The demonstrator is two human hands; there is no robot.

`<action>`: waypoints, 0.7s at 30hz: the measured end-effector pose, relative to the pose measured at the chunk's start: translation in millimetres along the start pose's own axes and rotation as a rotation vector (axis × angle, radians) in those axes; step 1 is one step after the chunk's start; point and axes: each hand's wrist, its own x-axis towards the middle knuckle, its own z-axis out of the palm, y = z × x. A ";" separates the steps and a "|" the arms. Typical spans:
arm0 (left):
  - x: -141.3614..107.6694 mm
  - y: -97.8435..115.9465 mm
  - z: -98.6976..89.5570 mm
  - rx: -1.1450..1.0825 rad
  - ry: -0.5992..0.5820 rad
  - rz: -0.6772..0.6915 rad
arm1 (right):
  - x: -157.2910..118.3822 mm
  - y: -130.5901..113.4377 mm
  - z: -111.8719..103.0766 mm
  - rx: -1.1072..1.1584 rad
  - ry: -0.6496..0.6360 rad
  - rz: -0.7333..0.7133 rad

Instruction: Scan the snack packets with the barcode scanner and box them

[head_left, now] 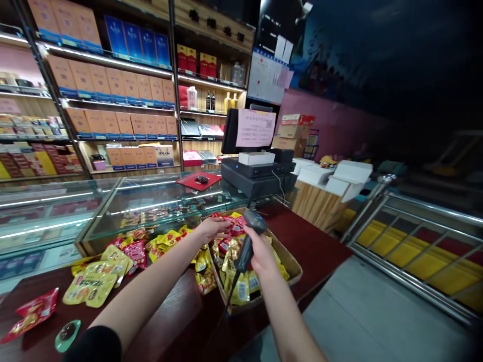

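Note:
My right hand [260, 249] is wrapped round a black barcode scanner [246, 251], whose cord runs down over the front of a cardboard box [292, 261]. The box holds yellow, gold and red snack packets [231, 251]. My left hand [214, 229] reaches over the box's back left corner, fingers stretched out over a red packet [237, 226]; whether they touch it I cannot tell. Left of the box lie yellow packets [169, 241], a red packet [136, 254] and pale yellow-green packets [92, 286] on the dark red table [169, 296].
Behind the table stands a glass display counter [151, 196] with a mouse [202, 179] on a red mat. A monitor [251, 128] stands behind a black cash drawer [249, 178]. At the front left are a red packet [33, 314] and a small green item [68, 335]. A metal railing [415, 251] is at the right.

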 end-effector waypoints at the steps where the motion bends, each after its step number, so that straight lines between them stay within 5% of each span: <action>1: 2.6 -2.9 1.3 0.024 0.026 -0.013 | 2.3 -1.1 -4.4 -0.010 0.039 -0.014; 5: -6.8 -9.6 -16.8 0.074 0.093 0.003 | -2.0 0.3 -8.8 -0.031 0.098 0.001; 10: -47.5 -2.7 -76.5 0.094 0.136 0.097 | -20.3 15.7 17.2 -0.023 -0.045 0.062; 16: -100.5 -15.3 -162.1 0.142 0.386 0.109 | -38.4 66.9 66.0 -0.043 -0.220 0.195; 21: -119.7 -42.4 -192.2 0.241 0.503 0.119 | -45.2 115.4 93.3 -0.238 -0.203 0.166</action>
